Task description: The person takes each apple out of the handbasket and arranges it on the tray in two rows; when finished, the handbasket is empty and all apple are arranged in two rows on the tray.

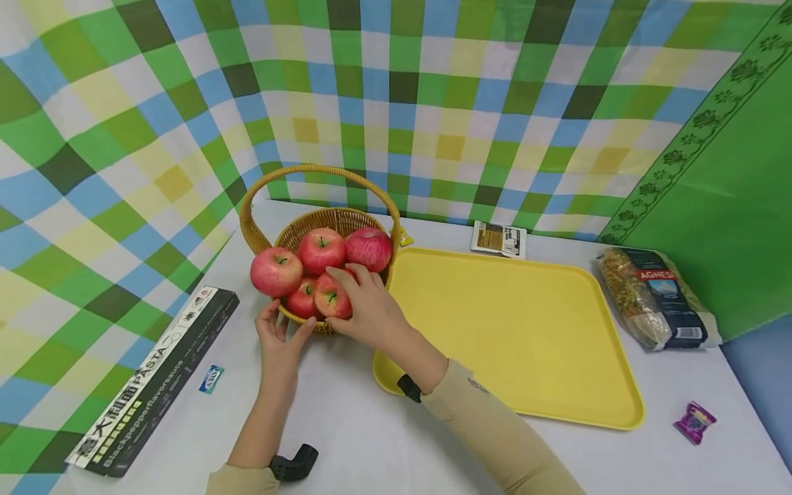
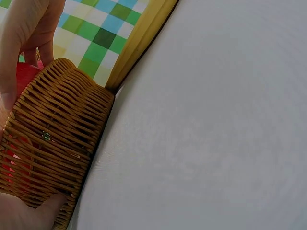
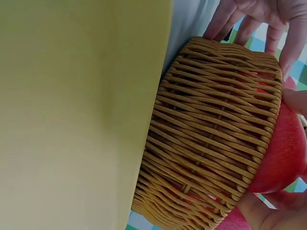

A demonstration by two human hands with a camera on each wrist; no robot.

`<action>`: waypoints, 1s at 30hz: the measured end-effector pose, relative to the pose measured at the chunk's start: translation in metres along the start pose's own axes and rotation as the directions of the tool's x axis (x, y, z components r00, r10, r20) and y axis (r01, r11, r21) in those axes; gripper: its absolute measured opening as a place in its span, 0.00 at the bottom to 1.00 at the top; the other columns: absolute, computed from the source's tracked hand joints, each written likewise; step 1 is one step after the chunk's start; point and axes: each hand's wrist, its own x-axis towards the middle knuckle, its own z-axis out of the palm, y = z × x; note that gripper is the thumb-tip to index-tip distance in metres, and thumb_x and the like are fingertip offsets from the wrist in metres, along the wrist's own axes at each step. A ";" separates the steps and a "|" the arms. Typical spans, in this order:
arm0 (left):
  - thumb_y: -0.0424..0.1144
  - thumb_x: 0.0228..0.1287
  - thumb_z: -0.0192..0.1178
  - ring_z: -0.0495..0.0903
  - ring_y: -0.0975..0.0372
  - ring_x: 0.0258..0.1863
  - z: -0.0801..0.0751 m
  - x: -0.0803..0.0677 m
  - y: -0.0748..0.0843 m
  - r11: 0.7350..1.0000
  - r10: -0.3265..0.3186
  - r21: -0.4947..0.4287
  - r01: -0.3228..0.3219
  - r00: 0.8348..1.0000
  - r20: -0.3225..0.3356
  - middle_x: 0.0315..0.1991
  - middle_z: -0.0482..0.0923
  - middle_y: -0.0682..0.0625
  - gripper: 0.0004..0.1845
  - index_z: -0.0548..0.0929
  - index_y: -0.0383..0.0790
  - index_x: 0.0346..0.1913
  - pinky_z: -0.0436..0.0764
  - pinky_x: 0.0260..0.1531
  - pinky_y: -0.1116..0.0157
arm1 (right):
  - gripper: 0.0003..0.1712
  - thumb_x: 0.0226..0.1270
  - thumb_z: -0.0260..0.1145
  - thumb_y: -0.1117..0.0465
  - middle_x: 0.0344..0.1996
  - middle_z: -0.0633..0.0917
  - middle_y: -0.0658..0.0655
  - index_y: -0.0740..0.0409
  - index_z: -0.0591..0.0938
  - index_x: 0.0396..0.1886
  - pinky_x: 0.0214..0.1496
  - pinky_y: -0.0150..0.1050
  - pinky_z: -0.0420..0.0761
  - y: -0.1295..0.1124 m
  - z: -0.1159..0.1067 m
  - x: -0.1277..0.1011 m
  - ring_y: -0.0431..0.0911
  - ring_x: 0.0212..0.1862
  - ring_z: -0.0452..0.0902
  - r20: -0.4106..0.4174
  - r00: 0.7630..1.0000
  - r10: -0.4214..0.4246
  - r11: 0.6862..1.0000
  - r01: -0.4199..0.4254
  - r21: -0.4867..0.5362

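on table, right hand (image 1: 365, 309) fingers curl round apple (image 1: 332, 297).

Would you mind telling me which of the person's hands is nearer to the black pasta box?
Left. The left hand rests against the wicker basket's front, on the side facing the black pasta box. The right hand grips an apple farther right, toward the yellow tray.

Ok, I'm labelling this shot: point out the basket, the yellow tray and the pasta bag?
wicker basket (image 1: 366, 189): head view, on its arched handle.
yellow tray (image 1: 513, 330): head view, on its bare flat middle.
pasta bag (image 1: 656, 292): head view, on the bag's middle.
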 end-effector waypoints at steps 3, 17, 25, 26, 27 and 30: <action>0.35 0.62 0.66 0.48 0.53 0.73 0.002 0.000 0.000 1.000 0.001 -0.017 -0.001 1.000 0.004 0.74 0.45 0.52 0.40 0.51 0.48 0.68 0.71 0.60 0.67 | 0.45 0.52 0.75 0.45 0.60 0.69 0.58 0.47 0.67 0.68 0.51 0.43 0.81 0.002 -0.001 0.000 0.51 0.59 0.66 -0.007 1.000 -0.002 1.000 0.002 0.009; 0.38 0.61 0.68 0.47 0.55 0.73 -0.002 0.000 -0.003 0.999 -0.019 -0.036 0.019 1.000 0.002 0.74 0.44 0.54 0.41 0.51 0.51 0.68 0.72 0.59 0.67 | 0.44 0.50 0.76 0.45 0.59 0.71 0.54 0.48 0.69 0.67 0.56 0.41 0.78 0.006 -0.020 -0.004 0.47 0.59 0.68 0.024 1.000 0.012 0.995 -0.015 0.102; 0.37 0.61 0.67 0.49 0.56 0.73 -0.001 -0.001 -0.003 0.999 -0.011 -0.041 0.010 1.000 -0.004 0.74 0.45 0.54 0.39 0.52 0.51 0.67 0.72 0.59 0.67 | 0.44 0.49 0.77 0.46 0.60 0.71 0.52 0.44 0.69 0.66 0.53 0.41 0.79 0.016 -0.045 -0.019 0.45 0.58 0.69 0.038 0.999 0.031 0.972 -0.039 0.231; 0.36 0.61 0.67 0.49 0.56 0.73 -0.001 -0.001 -0.003 0.999 -0.012 -0.041 0.012 1.000 -0.004 0.74 0.45 0.54 0.39 0.52 0.51 0.67 0.71 0.59 0.67 | 0.44 0.49 0.77 0.46 0.60 0.71 0.52 0.43 0.69 0.66 0.53 0.41 0.80 0.017 -0.048 -0.022 0.45 0.58 0.70 0.041 0.999 0.032 0.970 -0.041 0.241; 0.36 0.62 0.66 0.49 0.55 0.73 0.000 -0.001 -0.003 0.999 -0.015 -0.041 0.015 1.000 -0.005 0.74 0.45 0.54 0.39 0.52 0.51 0.67 0.71 0.60 0.67 | 0.44 0.49 0.77 0.46 0.60 0.71 0.51 0.43 0.69 0.66 0.53 0.41 0.79 0.019 -0.052 -0.024 0.45 0.58 0.70 0.047 0.998 0.035 0.966 -0.046 0.254; 0.36 0.62 0.66 0.49 0.55 0.73 -0.001 -0.001 -0.003 0.999 -0.022 -0.035 0.022 1.000 -0.006 0.74 0.45 0.54 0.39 0.52 0.51 0.67 0.70 0.60 0.67 | 0.45 0.48 0.78 0.46 0.60 0.71 0.49 0.43 0.69 0.66 0.53 0.41 0.80 0.026 -0.060 -0.031 0.43 0.58 0.70 0.061 0.997 0.046 0.954 -0.063 0.293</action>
